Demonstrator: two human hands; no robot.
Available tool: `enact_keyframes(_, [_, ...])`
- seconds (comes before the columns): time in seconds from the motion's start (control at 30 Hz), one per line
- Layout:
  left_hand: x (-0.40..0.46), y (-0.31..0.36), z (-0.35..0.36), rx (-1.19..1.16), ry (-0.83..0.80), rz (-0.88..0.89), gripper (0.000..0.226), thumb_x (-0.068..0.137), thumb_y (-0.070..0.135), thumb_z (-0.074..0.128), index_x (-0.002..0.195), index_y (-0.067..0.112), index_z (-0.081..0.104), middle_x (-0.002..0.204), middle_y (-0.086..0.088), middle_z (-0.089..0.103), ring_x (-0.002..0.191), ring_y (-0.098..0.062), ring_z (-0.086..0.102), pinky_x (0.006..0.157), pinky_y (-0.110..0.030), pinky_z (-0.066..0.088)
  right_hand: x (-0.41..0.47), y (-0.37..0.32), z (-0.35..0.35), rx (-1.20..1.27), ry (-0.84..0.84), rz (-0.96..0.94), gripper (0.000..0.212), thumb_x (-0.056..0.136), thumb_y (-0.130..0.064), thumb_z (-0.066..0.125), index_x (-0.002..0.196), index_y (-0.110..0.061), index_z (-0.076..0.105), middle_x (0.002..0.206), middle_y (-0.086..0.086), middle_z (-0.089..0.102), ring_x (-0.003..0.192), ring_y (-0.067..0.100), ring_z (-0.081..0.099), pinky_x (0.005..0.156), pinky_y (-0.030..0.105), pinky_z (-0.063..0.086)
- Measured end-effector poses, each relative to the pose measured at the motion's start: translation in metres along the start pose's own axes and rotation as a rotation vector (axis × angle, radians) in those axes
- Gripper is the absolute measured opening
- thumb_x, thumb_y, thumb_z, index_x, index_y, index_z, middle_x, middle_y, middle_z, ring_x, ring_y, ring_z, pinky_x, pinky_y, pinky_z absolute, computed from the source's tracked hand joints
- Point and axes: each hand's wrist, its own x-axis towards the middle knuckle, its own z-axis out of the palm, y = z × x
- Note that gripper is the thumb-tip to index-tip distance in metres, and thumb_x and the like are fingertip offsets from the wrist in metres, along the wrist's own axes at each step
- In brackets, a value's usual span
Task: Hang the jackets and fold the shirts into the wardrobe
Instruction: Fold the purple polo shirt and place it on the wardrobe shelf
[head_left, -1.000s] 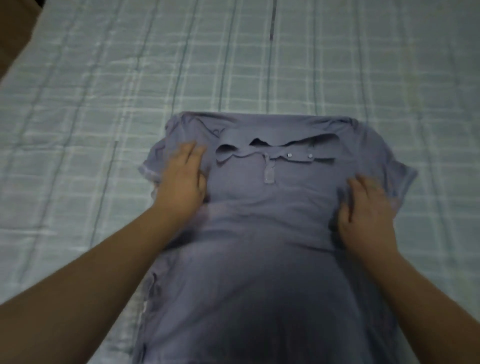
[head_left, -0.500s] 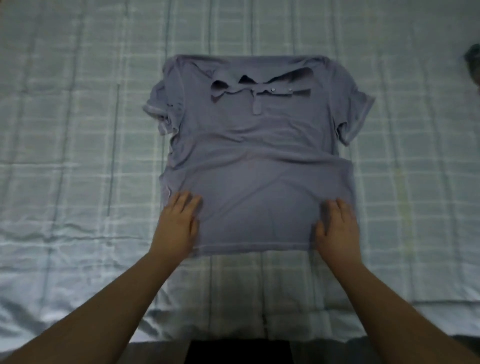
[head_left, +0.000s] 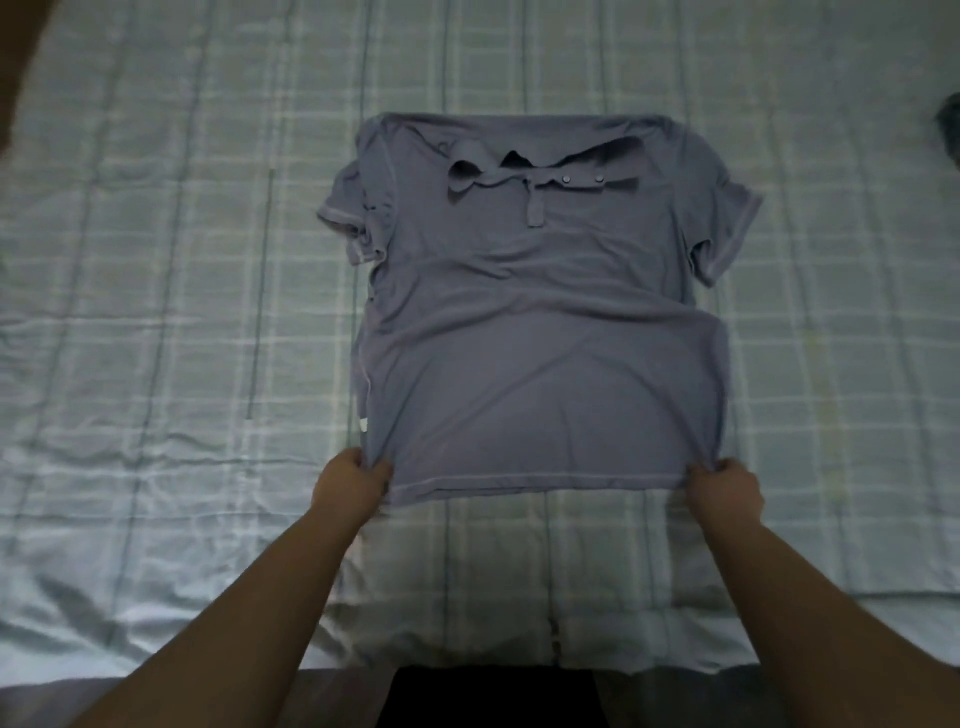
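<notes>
**A:** What does the head camera show?

**B:** A grey-blue polo shirt (head_left: 540, 312) lies spread on a bed (head_left: 156, 312) covered with a pale checked sheet. The collar is at the far end, the hem nearest the person. The shirt sits roughly in the middle of the picture, front side up.

**A:** How is the collar lying?

**B:** Open and a bit crumpled. The button strip is turned sideways, and two small buttons (head_left: 582, 179) show on it. Both short sleeves stick out to the sides; the one on the left is bunched, the one on the right lies flatter.

**A:** And the hands?

**B:** Both are at the hem. The left hand (head_left: 353, 480) has its fingers curled round the near left corner of the shirt, gripping the cloth. The right hand (head_left: 724, 486) does the same at the near right corner. The hem between them is pulled fairly straight and looks lifted slightly off the sheet, with small gathers of cloth at each grip.

**A:** Anything along the shirt's edge?

**B:** A small white tag (head_left: 363, 425) shows at the left side seam, just above the left hand.

**A:** What else is in sight?

**B:** A dark object (head_left: 948, 130) at the right edge of the picture, lying on the bed well apart from the shirt; it is cut off, so I cannot tell what it is. At the bottom, the edge of the bed, with something black below it between the forearms.
</notes>
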Motion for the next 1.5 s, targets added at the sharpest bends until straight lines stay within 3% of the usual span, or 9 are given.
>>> enact_keyframes(0.2, [-0.027,-0.028,-0.034,-0.14,-0.144,0.039,0.027,0.094,0.03,0.064,0.11,0.008,0.061,0.094,-0.009,0.067,0.082,-0.026,0.066,0.064,-0.034,0.053,-0.04,0.02,-0.026,0.15,-0.019,-0.108,0.008,0.09,-0.013,0.051,0.091,-0.006,0.047,0.086,0.018,0.057,0.08,0.034,0.055,0.072,0.038,0.042])
enact_keyframes(0.27, [-0.035,-0.037,-0.042,-0.051,-0.178,0.038,0.025,0.094,0.03,0.063,0.111,0.013,0.056,0.096,-0.007,0.064,0.085,-0.027,0.065,0.069,-0.041,0.058,-0.053,0.034,-0.037,0.121,0.002,-0.125,0.009,0.089,-0.008,0.051,0.085,-0.008,0.042,0.077,0.015,0.053,0.072,0.033,0.052,0.067,0.038,0.039])
enact_keyframes(0.37, [-0.042,-0.044,-0.044,0.007,-0.215,0.013,0.021,0.095,0.025,0.061,0.109,0.012,0.051,0.095,-0.007,0.058,0.082,-0.027,0.064,0.057,-0.038,0.059,-0.059,0.051,-0.044,0.072,0.06,-0.166,0.017,0.086,-0.002,0.056,0.079,-0.007,0.042,0.073,0.015,0.051,0.063,0.028,0.047,0.059,0.036,0.034])
enact_keyframes(0.53, [-0.037,-0.047,-0.034,0.327,-0.103,0.096,0.025,0.093,0.029,0.061,0.1,0.009,0.049,0.088,-0.009,0.06,0.072,-0.023,0.057,0.064,-0.035,0.045,-0.051,0.06,-0.031,-0.08,-0.021,-0.171,0.014,0.081,0.007,0.054,0.086,-0.006,0.053,0.091,0.022,0.055,0.084,0.042,0.057,0.072,0.038,0.043])
enact_keyframes(0.77, [-0.038,-0.026,-0.049,0.396,-0.043,-0.044,0.036,0.084,0.023,0.069,0.103,0.011,0.04,0.088,-0.006,0.053,0.073,-0.02,0.051,0.066,-0.034,0.041,-0.044,0.036,-0.045,-0.17,-0.042,-0.148,0.021,0.085,-0.007,0.056,0.106,-0.007,0.061,0.107,0.025,0.057,0.1,0.046,0.055,0.089,0.046,0.045])
enact_keyframes(1.0, [-0.041,0.09,-0.029,0.241,0.027,0.258,0.018,0.092,0.011,0.051,0.11,0.013,0.048,0.089,-0.011,0.058,0.077,-0.022,0.052,0.067,-0.027,0.031,-0.013,-0.03,-0.086,0.115,-0.046,-0.265,0.034,0.079,-0.002,0.06,0.113,-0.005,0.061,0.115,0.017,0.06,0.1,0.034,0.059,0.082,0.033,0.043])
enact_keyframes(1.17, [-0.023,0.201,0.031,0.184,-0.016,0.454,0.022,0.091,0.014,0.054,0.112,0.017,0.05,0.088,-0.01,0.065,0.084,-0.031,0.062,0.071,-0.034,0.043,0.043,-0.09,-0.095,0.315,-0.038,-0.298,0.028,0.084,-0.004,0.056,0.111,-0.011,0.056,0.097,0.005,0.06,0.087,0.026,0.057,0.076,0.029,0.037])
enact_keyframes(1.33, [0.0,0.3,0.113,0.159,-0.054,0.656,0.025,0.093,0.013,0.054,0.118,0.015,0.052,0.098,-0.004,0.059,0.086,-0.025,0.06,0.072,-0.028,0.039,0.127,-0.135,-0.091,0.515,-0.038,-0.299,0.029,0.089,-0.011,0.055,0.117,-0.017,0.052,0.085,-0.003,0.058,0.076,0.02,0.057,0.072,0.029,0.042])
enact_keyframes(1.5, [0.016,0.368,0.198,0.105,-0.007,0.844,0.019,0.093,0.014,0.055,0.112,0.015,0.057,0.109,-0.006,0.054,0.092,-0.025,0.056,0.087,-0.039,0.045,0.229,-0.173,-0.098,0.534,0.019,-0.345,0.041,0.091,-0.022,0.061,0.13,-0.015,0.052,0.118,0.006,0.061,0.101,0.023,0.061,0.086,0.029,0.043])
